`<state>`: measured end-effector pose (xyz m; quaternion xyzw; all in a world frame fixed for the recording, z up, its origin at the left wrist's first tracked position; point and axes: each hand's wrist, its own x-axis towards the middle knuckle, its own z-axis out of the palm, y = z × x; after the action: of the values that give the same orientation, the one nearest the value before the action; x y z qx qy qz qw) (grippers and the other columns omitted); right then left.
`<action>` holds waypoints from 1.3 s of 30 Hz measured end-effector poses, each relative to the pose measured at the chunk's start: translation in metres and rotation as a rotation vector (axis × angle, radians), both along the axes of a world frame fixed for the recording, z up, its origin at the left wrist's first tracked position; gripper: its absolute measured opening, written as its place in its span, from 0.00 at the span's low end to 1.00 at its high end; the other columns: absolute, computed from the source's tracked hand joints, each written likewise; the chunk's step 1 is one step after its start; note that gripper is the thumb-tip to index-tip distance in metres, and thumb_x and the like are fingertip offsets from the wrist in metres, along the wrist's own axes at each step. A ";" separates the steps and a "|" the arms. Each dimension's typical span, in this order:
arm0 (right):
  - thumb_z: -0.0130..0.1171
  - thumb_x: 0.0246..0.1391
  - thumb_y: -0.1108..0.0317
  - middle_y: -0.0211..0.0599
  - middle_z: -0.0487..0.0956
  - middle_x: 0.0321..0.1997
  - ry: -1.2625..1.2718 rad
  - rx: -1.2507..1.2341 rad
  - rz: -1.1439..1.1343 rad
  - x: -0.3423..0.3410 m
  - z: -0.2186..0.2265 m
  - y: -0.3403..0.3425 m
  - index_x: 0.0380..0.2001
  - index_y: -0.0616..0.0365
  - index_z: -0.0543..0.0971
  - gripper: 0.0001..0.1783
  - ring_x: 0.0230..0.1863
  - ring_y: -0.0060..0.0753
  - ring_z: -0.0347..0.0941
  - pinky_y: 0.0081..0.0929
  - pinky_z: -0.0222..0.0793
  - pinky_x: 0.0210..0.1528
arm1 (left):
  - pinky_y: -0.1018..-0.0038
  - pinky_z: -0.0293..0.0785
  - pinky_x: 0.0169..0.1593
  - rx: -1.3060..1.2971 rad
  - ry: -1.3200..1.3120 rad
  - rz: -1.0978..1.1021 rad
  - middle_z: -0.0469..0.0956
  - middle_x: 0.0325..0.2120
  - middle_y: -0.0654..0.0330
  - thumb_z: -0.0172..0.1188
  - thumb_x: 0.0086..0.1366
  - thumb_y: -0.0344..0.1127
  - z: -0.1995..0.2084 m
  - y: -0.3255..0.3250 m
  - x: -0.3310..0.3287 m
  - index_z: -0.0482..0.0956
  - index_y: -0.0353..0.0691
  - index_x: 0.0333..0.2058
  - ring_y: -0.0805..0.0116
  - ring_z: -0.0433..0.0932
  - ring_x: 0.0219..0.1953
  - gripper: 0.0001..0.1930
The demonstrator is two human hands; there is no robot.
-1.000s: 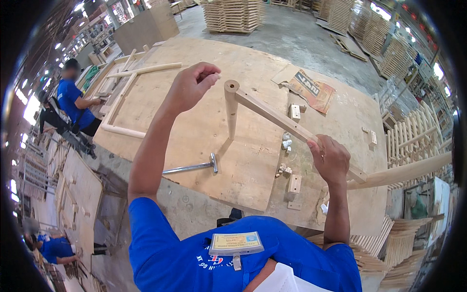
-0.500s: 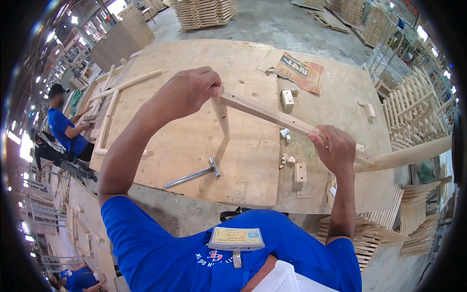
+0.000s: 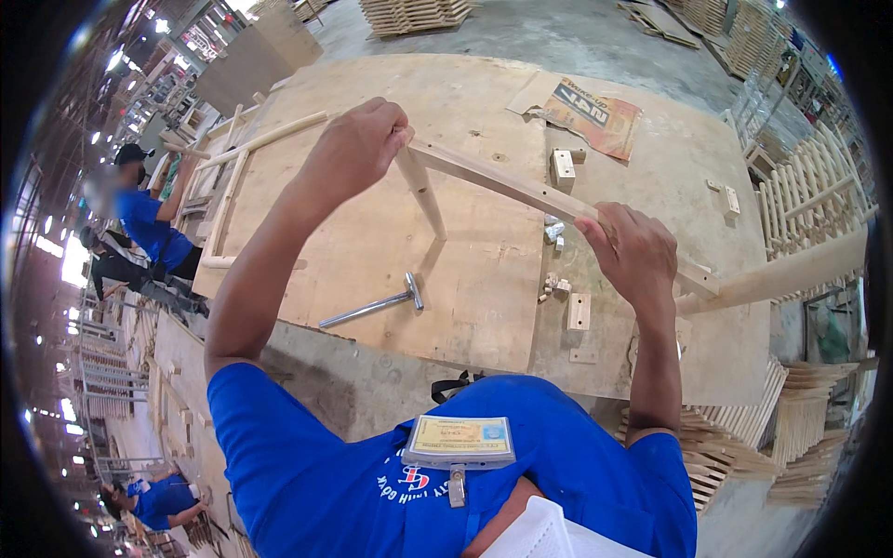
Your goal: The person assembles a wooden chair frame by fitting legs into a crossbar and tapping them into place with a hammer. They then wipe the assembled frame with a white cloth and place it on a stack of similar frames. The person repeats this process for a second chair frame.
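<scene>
Hammer [image 3: 370, 309] lies at eight o'clock, touched by neither hand. At three, the right hand [image 3: 637, 249] wraps the wooden rail [image 3: 502, 177], which slants up toward eleven; there the left hand [image 3: 358, 144], apart a second ago, now meets the top of the leg [image 3: 424, 195], bunched, its contents hidden, so both hands engage the piece.

The left hand [image 3: 365, 141] is now holding the top of the wooden leg [image 3: 424, 192], not floating beside it like a second ago. The leg is leaning its top toward 11 o'clock instead of standing straight up. Near 10 o'clock, a co-worker [image 3: 141, 214] is lifting an arm [image 3: 175, 195] higher than before.
</scene>
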<state>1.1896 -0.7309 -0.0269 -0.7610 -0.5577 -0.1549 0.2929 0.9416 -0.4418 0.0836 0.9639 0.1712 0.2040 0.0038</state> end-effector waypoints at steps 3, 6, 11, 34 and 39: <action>0.61 0.66 0.44 0.35 0.82 0.26 -0.011 0.091 0.041 -0.004 0.002 0.005 0.31 0.51 0.81 0.22 0.26 0.43 0.79 0.41 0.71 0.30 | 0.71 0.76 0.39 -0.265 -0.234 0.116 0.81 0.32 0.62 0.65 0.72 0.37 0.005 0.013 -0.014 0.82 0.37 0.44 0.70 0.79 0.33 0.10; 0.60 0.66 0.42 0.36 0.82 0.26 -0.042 0.040 0.002 0.005 -0.002 -0.001 0.31 0.51 0.81 0.23 0.28 0.45 0.80 0.43 0.72 0.31 | 0.79 0.75 0.41 -0.541 -0.584 0.142 0.81 0.34 0.68 0.64 0.74 0.39 0.001 0.006 -0.019 0.83 0.38 0.46 0.80 0.76 0.34 0.11; 0.60 0.65 0.39 0.40 0.82 0.28 0.028 -0.074 -0.054 0.029 -0.015 0.007 0.40 0.50 0.85 0.25 0.32 0.54 0.80 0.46 0.75 0.35 | 0.74 0.79 0.43 -0.834 -0.216 0.205 0.84 0.31 0.62 0.67 0.68 0.33 -0.196 -0.072 0.008 0.83 0.36 0.43 0.73 0.82 0.33 0.09; 0.54 0.71 0.45 0.49 0.81 0.33 0.131 -0.163 0.284 0.022 0.001 0.028 0.37 0.58 0.76 0.24 0.38 0.59 0.80 0.50 0.74 0.41 | 0.54 0.80 0.52 -1.042 -0.034 -0.358 0.79 0.57 0.48 0.62 0.67 0.41 -0.470 -0.388 0.308 0.79 0.45 0.53 0.41 0.83 0.50 0.17; 0.59 0.67 0.45 0.43 0.83 0.34 0.057 -0.150 0.068 0.060 -0.008 0.007 0.39 0.54 0.79 0.21 0.39 0.53 0.82 0.48 0.74 0.40 | 0.65 0.78 0.50 -1.563 -0.129 -0.132 0.84 0.44 0.56 0.62 0.72 0.38 -0.360 -0.286 0.168 0.78 0.37 0.55 0.67 0.82 0.46 0.17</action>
<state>1.2499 -0.7240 -0.0348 -0.7656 -0.5848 -0.0811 0.2557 1.1096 -0.7282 -0.2761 0.6763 0.2069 0.0795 0.7025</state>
